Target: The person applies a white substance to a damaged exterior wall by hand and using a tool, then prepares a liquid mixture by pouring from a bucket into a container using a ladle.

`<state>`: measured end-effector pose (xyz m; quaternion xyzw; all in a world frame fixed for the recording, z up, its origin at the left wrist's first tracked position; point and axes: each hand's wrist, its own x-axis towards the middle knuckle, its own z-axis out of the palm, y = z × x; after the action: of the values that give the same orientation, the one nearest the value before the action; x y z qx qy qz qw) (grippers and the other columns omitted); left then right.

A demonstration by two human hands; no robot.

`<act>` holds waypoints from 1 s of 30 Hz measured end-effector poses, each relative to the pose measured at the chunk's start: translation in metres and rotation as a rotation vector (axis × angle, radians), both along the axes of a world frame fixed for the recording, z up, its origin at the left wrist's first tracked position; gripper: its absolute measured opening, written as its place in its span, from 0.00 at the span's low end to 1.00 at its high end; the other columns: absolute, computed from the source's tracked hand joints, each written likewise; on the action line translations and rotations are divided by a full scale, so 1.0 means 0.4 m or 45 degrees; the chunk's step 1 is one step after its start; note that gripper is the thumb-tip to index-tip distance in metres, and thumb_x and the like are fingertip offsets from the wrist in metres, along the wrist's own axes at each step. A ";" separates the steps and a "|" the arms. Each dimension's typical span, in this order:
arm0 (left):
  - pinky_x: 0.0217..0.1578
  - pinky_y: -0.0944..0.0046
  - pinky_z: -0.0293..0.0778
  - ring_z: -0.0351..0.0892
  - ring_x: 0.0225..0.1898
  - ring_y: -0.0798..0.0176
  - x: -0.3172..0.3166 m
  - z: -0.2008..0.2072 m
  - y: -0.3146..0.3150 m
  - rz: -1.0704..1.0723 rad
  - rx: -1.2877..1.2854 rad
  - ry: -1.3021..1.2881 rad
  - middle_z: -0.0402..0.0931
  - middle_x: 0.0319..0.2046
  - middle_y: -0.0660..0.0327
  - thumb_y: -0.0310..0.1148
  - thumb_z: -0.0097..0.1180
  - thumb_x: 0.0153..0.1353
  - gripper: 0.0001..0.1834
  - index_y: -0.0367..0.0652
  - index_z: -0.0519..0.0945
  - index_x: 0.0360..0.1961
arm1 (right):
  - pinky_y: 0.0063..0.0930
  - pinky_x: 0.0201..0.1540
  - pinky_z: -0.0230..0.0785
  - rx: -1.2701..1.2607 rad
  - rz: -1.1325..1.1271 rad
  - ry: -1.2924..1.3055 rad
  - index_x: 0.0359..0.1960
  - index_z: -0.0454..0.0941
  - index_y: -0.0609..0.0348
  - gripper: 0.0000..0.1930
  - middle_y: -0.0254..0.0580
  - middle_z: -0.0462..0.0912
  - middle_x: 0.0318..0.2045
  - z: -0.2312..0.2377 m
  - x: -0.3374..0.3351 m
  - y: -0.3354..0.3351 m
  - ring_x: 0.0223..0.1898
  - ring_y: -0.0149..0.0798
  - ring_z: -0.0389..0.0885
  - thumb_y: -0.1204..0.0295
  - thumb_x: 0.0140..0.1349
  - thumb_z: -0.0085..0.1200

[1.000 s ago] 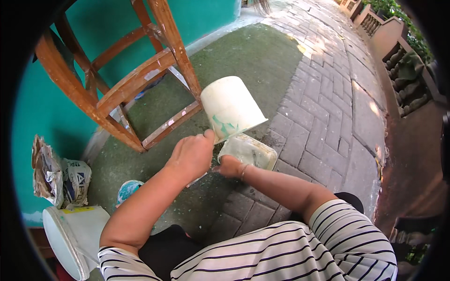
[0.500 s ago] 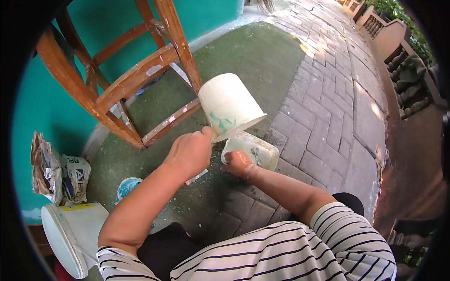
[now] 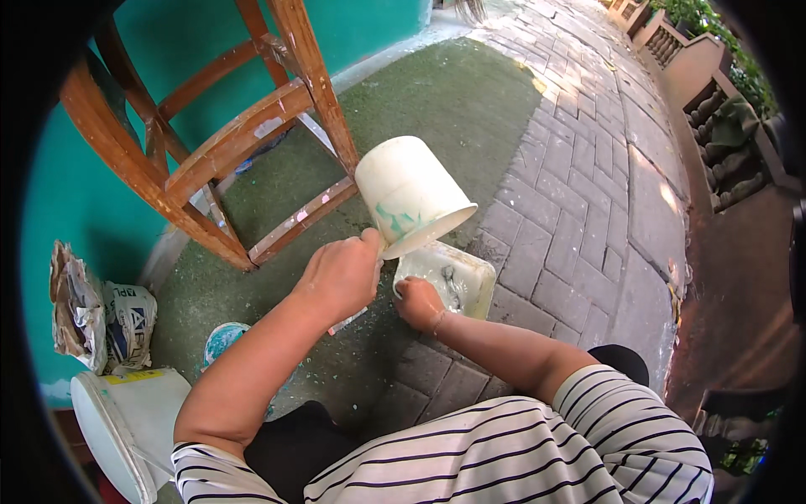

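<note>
My left hand [image 3: 340,270] grips a cream plastic dipper [image 3: 407,189] by the handle near its rim. The dipper lies tipped on its side in the air, its mouth facing down toward a shallow white plastic tray [image 3: 481,281]. Green paint smears mark the dipper's side. Below the mouth, the tray holds what looks like clear liquid, with a dark streak inside. My right hand [image 3: 420,304] is closed at the tray's near-left rim, and its fingertips are partly hidden.
A worn wooden chair [image 3: 237,134] stands by the green wall at the left. Near it are a crumpled bag [image 3: 130,323], a white bucket [image 3: 155,403] and a small container of teal paint [image 3: 225,340]. Paving bricks [image 3: 558,189] stretch to the right, alongside a balustrade wall [image 3: 701,71].
My right hand has shifted slightly toward me at the tray, and more of the tray's inside shows. The dipper stays tipped in my left hand, nearly still.
</note>
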<state>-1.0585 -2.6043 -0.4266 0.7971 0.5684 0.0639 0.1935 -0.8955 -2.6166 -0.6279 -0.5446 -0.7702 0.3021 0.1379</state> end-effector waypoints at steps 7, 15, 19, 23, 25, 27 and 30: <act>0.37 0.46 0.71 0.77 0.35 0.39 0.003 0.009 -0.001 0.010 -0.032 0.005 0.76 0.28 0.43 0.30 0.55 0.55 0.13 0.35 0.66 0.36 | 0.45 0.44 0.69 0.141 0.169 0.000 0.29 0.73 0.61 0.09 0.51 0.77 0.31 0.036 0.035 -0.023 0.40 0.55 0.76 0.69 0.51 0.56; 0.38 0.46 0.70 0.76 0.35 0.39 -0.015 0.022 -0.007 0.028 -0.042 -0.025 0.75 0.28 0.42 0.31 0.56 0.56 0.13 0.35 0.66 0.36 | 0.43 0.46 0.68 -0.477 0.054 -0.111 0.28 0.80 0.71 0.39 0.64 0.80 0.33 0.068 0.069 0.100 0.40 0.59 0.78 0.36 0.57 0.45; 0.37 0.45 0.70 0.76 0.35 0.39 -0.026 0.017 -0.014 0.028 -0.016 -0.029 0.75 0.28 0.42 0.32 0.56 0.56 0.14 0.35 0.67 0.35 | 0.43 0.60 0.59 -0.239 0.130 -0.471 0.43 0.79 0.68 0.47 0.62 0.73 0.50 -0.004 0.105 0.114 0.56 0.62 0.67 0.31 0.59 0.26; 0.37 0.45 0.70 0.76 0.35 0.39 -0.048 0.017 -0.031 0.051 -0.060 -0.040 0.74 0.27 0.42 0.33 0.56 0.56 0.14 0.35 0.67 0.35 | 0.41 0.61 0.58 -0.296 0.212 -0.442 0.47 0.77 0.66 0.45 0.59 0.71 0.54 0.062 0.043 0.023 0.59 0.60 0.65 0.33 0.61 0.26; 0.37 0.45 0.70 0.75 0.35 0.38 -0.050 0.019 -0.036 0.061 -0.063 -0.039 0.74 0.27 0.42 0.33 0.56 0.56 0.14 0.35 0.67 0.35 | 0.39 0.60 0.59 -0.608 0.452 -0.554 0.49 0.75 0.67 0.44 0.59 0.71 0.54 0.126 0.046 0.087 0.58 0.56 0.67 0.33 0.61 0.28; 0.37 0.45 0.70 0.75 0.35 0.38 -0.049 0.024 -0.035 0.072 -0.066 -0.031 0.74 0.27 0.42 0.33 0.56 0.56 0.14 0.35 0.67 0.35 | 0.36 0.58 0.60 -0.797 0.404 -0.571 0.54 0.70 0.65 0.41 0.57 0.72 0.55 0.119 0.049 0.167 0.57 0.51 0.70 0.35 0.60 0.36; 0.37 0.45 0.70 0.75 0.35 0.38 -0.019 0.021 -0.023 0.027 -0.046 -0.082 0.74 0.28 0.42 0.33 0.56 0.56 0.14 0.36 0.67 0.35 | 0.37 0.59 0.59 -0.118 0.111 0.441 0.58 0.68 0.59 0.33 0.56 0.73 0.54 -0.077 0.081 0.226 0.58 0.53 0.68 0.46 0.59 0.49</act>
<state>-1.0662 -2.6136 -0.4184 0.7850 0.5713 0.0813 0.2253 -0.8631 -2.5264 -0.6588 -0.4562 -0.7431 0.4323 0.2299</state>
